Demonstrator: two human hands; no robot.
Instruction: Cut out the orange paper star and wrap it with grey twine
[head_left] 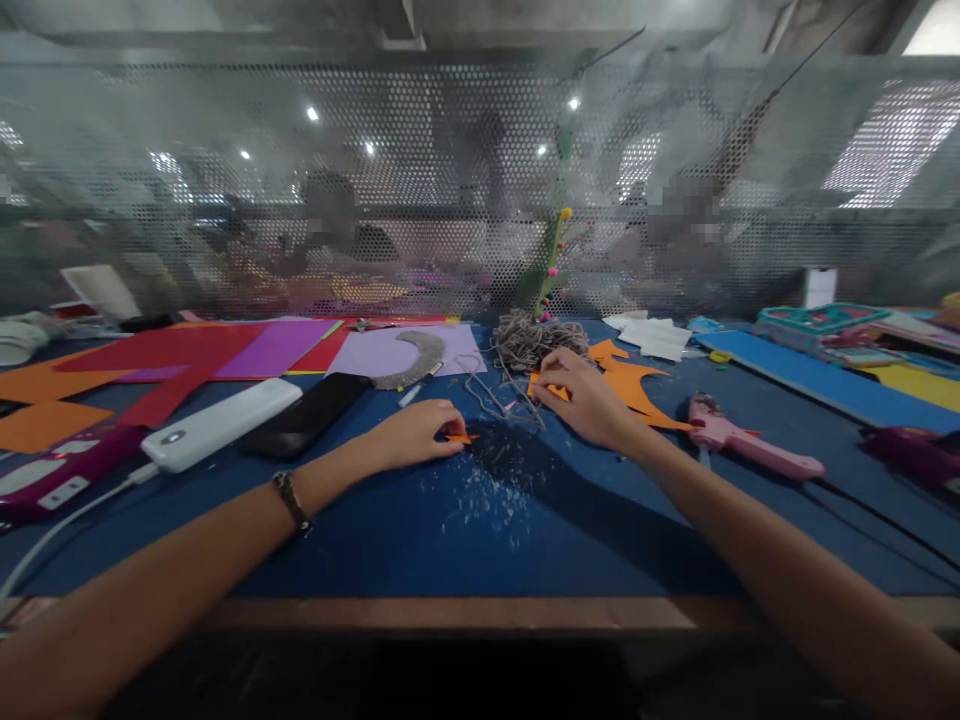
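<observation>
My left hand (421,434) is closed in a pinch on a small orange piece (463,438), low over the blue table. My right hand (581,395) reaches forward to the near edge of a tangled heap of grey-brown yarn (529,340). Its thumb and fingers are curled together, and orange shows between and behind them. What the fingertips hold is too small to make out. Orange cut scraps (630,385) lie just beyond and right of this hand. Loose yarn strands (486,398) trail between my hands.
White bits (491,500) are scattered on the blue tabletop (360,550). At left lie a white power bank (221,425), a black phone (307,415) and coloured sheets (172,350). A grey crescent (416,362) rests on lilac paper. A pink glue gun (750,440) with a cord lies right.
</observation>
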